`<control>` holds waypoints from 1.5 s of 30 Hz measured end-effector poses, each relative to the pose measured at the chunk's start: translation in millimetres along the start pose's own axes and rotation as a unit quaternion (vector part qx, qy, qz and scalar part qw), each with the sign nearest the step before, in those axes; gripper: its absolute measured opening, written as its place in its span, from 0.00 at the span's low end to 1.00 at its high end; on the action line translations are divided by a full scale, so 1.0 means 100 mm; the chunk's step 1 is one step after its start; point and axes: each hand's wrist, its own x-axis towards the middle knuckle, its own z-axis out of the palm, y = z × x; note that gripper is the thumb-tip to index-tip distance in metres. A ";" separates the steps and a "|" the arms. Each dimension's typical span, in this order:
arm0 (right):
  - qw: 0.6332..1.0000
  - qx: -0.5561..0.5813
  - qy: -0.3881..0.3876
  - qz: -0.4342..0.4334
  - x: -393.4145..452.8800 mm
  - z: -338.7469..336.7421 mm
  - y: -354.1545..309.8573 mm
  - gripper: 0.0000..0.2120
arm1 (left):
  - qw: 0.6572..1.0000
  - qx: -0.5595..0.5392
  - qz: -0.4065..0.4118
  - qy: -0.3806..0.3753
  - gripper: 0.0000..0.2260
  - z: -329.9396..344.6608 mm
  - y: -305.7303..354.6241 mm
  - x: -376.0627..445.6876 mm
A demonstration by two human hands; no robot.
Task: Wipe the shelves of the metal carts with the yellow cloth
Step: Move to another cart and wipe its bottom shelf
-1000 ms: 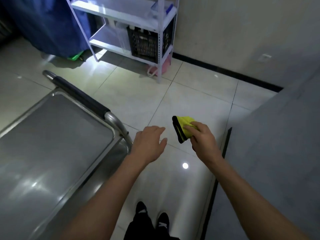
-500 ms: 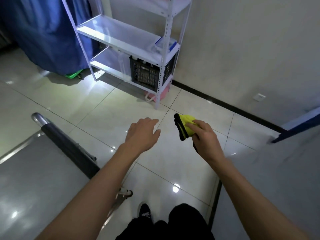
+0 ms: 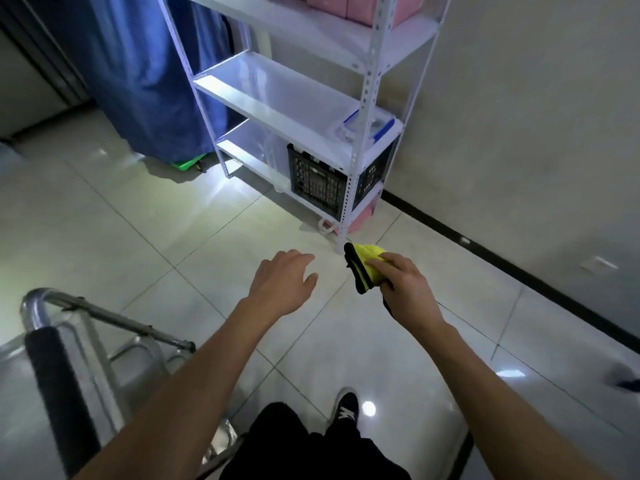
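Observation:
A folded yellow cloth [image 3: 370,265] with a black edge is held in my right hand [image 3: 407,285], fingers curled round it, out in front of me above the tiled floor. To its left my left hand [image 3: 282,282] hovers palm down with relaxed fingers, holding nothing. The metal cart [image 3: 65,362] is at the lower left; only its end shows, with a black padded handle and chrome frame tubes. Neither hand touches the cart.
A white slotted-angle shelf unit [image 3: 363,109] stands ahead against the wall, with a black crate [image 3: 317,183] on its lowest shelf and a clear box above. A blue curtain [image 3: 138,74] hangs at the left. My legs and a shoe [image 3: 344,407] are below.
The view has lifted and turned away from the cart, whose top shelf has slid out of sight at the lower left. The shelf unit looms closer. Both hands keep their pose.

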 end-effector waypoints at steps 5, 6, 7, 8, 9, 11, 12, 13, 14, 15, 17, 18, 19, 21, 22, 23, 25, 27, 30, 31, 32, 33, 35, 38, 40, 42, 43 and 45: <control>0.994 0.029 -0.036 -0.094 0.88 0.20 -0.08 0.24 | 0.996 -0.025 -0.087 0.015 0.22 -0.16 -0.34 0.29; 0.992 0.036 -0.044 -0.114 1.08 0.28 -0.12 0.24 | 0.994 -0.027 -0.105 0.021 0.22 -0.19 -0.45 0.34; 0.989 0.043 -0.055 -0.130 1.27 0.38 -0.18 0.24 | 0.992 -0.028 -0.122 0.024 0.22 -0.21 -0.57 0.39; 0.986 0.051 -0.070 -0.146 1.46 0.49 -0.25 0.24 | 0.990 -0.027 -0.139 0.027 0.22 -0.22 -0.71 0.42; 0.981 0.055 -0.087 -0.165 1.64 0.61 -0.33 0.24 | 0.987 -0.029 -0.158 0.030 0.22 -0.23 -0.86 0.45; 0.970 0.056 -0.114 -0.207 2.02 0.85 -0.50 0.24 | 0.979 -0.040 -0.197 0.037 0.22 -0.27 -1.21 0.52; 0.965 0.052 -0.126 -0.223 2.21 0.98 -0.61 0.24 | 0.974 -0.048 -0.218 0.043 0.22 -0.31 -1.40 0.54; 0.962 0.047 -0.137 -0.233 2.40 1.09 -0.73 0.23 | 0.969 -0.055 -0.237 0.051 0.22 -0.35 -1.59 0.58; 0.958 0.044 -0.146 -0.243 2.59 1.20 -0.87 0.23 | 0.963 -0.062 -0.255 0.059 0.22 -0.41 -1.78 0.60; 0.953 0.047 -0.153 -0.256 2.77 1.30 -1.00 0.23 | 0.958 -0.068 -0.272 0.067 0.22 -0.47 -1.96 0.63; 0.942 0.056 -0.168 -0.284 3.13 1.48 -1.29 0.23 | 0.947 -0.082 -0.300 0.082 0.22 -0.64 -2.29 0.67; 0.936 0.058 -0.174 -0.299 3.29 1.54 -1.45 0.23 | 0.942 -0.087 -0.312 0.090 0.22 -0.73 -2.44 0.69; 0.930 0.061 -0.179 -0.316 3.45 1.60 -1.61 0.23 | 0.937 -0.088 -0.323 0.099 0.22 -0.83 -2.57 0.70; 0.920 0.066 -0.182 -0.341 3.74 1.70 -1.92 0.23 | 0.930 -0.086 -0.338 0.118 0.22 -1.02 -2.81 0.73; 0.918 0.067 -0.180 -0.347 3.86 1.76 -2.06 0.23 | 0.926 -0.085 -0.346 0.124 0.22 -1.11 -2.91 0.75; 0.916 0.067 -0.180 -0.352 3.97 1.83 -2.18 0.23 | 0.923 -0.083 -0.355 0.126 0.22 -1.18 -3.00 0.76; 0.911 0.069 -0.185 -0.361 4.18 1.98 -2.40 0.23 | 0.916 -0.080 -0.374 0.122 0.21 -1.27 -3.19 0.79; 0.905 0.076 -0.191 -0.371 4.40 2.16 -2.58 0.23 | 0.907 -0.090 -0.395 0.113 0.21 -1.32 -3.41 0.82; 0.889 0.098 -0.217 -0.392 4.75 2.46 -2.83 0.24 | 0.895 -0.097 -0.421 0.108 0.21 -1.38 -3.80 0.95; 0.884 0.104 -0.224 -0.397 4.91 2.56 -2.93 0.24 | 0.892 -0.094 -0.429 0.109 0.21 -1.43 -3.96 1.02; 0.880 0.104 -0.230 -0.402 5.07 2.66 -3.04 0.24 | 0.887 -0.094 -0.438 0.114 0.21 -1.49 -4.11 1.10; 0.877 0.101 -0.233 -0.408 5.24 2.77 -3.15 0.23 | 0.882 -0.094 -0.446 0.116 0.21 -1.55 -4.26 1.18; 0.871 0.099 -0.239 -0.418 5.56 2.96 -3.36 0.23 | 0.875 -0.087 -0.463 0.112 0.21 -1.68 -4.52 1.36; 0.852 0.106 -0.254 -0.445 6.00 3.22 -3.79 0.23 | 0.861 -0.083 -0.492 0.096 0.21 -1.89 -4.93 1.52; 0.830 0.101 -0.260 -0.482 6.23 3.38 -4.11 0.23 | 0.846 -0.086 -0.515 0.107 0.21 -1.98 -5.17 1.54; 0.814 0.098 -0.273 -0.503 6.38 3.56 -4.40 0.23 | 0.830 -0.103 -0.536 0.116 0.21 -2.03 -5.36 1.50; 0.805 0.092 -0.284 -0.512 6.41 3.64 -4.54 0.23 | 0.820 -0.114 -0.549 0.119 0.21 -2.03 -5.44 1.45; 0.784 0.093 -0.301 -0.536 6.44 3.81 -4.82 0.24 | 0.796 -0.138 -0.576 0.125 0.22 -1.99 -5.61 1.32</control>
